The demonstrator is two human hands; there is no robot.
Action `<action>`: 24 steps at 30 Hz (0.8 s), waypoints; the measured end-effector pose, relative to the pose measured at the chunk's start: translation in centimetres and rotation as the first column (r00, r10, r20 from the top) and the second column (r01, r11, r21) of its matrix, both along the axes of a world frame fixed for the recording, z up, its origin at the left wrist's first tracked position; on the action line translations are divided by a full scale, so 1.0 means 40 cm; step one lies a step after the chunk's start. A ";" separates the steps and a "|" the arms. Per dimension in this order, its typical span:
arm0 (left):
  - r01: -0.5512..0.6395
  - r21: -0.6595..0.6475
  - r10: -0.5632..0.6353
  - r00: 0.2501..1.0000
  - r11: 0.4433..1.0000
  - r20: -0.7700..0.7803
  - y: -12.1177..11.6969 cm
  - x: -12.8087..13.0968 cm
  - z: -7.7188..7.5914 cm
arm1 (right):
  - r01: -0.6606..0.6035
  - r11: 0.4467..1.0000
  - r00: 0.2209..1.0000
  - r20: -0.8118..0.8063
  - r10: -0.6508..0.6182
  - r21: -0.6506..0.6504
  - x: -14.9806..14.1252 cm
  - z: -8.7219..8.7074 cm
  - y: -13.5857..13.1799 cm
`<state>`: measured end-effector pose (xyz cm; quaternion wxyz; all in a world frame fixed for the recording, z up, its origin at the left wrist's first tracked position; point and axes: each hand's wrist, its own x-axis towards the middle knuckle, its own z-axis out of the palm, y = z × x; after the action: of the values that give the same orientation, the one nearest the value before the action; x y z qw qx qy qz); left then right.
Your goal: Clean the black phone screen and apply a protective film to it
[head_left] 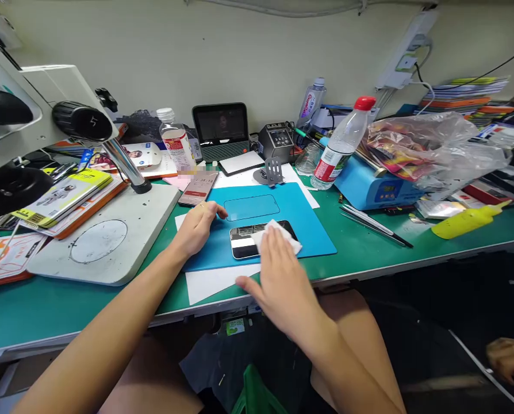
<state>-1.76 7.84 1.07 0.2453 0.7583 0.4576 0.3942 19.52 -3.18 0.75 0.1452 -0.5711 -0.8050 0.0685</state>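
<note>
A phone (pixel 245 244) with a glossy dark screen lies flat on a blue mat (pixel 313 241). My right hand (pixel 283 282) presses a folded white wipe (pixel 292 244) onto the right part of that screen, fingers together over the wipe and thumb out to the side. My left hand (pixel 196 230) rests on the mat's left side, its fingers curled in, with nothing visible in them. The fingertips are at the left edge of a clear screen protector (pixel 252 207) with a thin black border, lying beyond the phone; whether they touch it I cannot tell.
A microscope stand (pixel 140 230) occupies the left. Behind the mat are another phone (pixel 199 188), a small laptop (pixel 221 129) and bottles, one red-capped (pixel 342 146). Tweezers (pixel 373 224), a yellow bottle (pixel 468 221) and a blue device (pixel 369 183) lie right. Another person's hand (pixel 509 359) shows lower right.
</note>
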 end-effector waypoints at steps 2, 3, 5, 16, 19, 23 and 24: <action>-0.001 -0.003 0.001 1.000 1.000 0.015 0.002 -0.003 -0.003 | -0.106 0.994 0.994 -0.014 0.106 -0.019 -0.047 0.009 0.000; 0.001 -0.005 -0.001 1.000 1.000 0.022 0.002 -0.004 -0.005 | -0.186 0.982 0.982 -0.021 0.185 -0.031 -0.052 0.017 0.006; 0.005 -0.008 -0.005 1.000 1.000 0.029 0.003 -0.006 -0.006 | -0.345 0.937 0.939 -0.038 0.343 -0.063 -0.021 0.037 0.028; -0.004 0.003 0.004 1.000 1.000 0.028 0.013 -0.002 0.001 | -0.075 0.994 0.997 0.014 0.076 -0.079 -0.058 0.020 0.077; -0.022 0.004 0.022 0.999 1.000 0.038 0.010 -0.005 0.000 | -0.227 0.971 0.974 -0.018 0.226 -0.080 -0.106 0.029 0.072; -0.021 0.003 0.021 0.999 1.000 0.048 0.009 -0.004 0.001 | -0.411 0.904 0.912 -0.047 0.408 -0.120 -0.037 0.052 0.090; -0.015 0.004 0.015 0.999 1.000 0.049 0.010 -0.003 0.002 | -0.410 0.903 0.912 -0.045 0.407 -0.129 -0.020 0.054 0.095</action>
<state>-1.88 8.23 1.15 0.2518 0.7455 0.4561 0.4157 18.74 0.64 2.91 0.0954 -0.3978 -0.8989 0.1570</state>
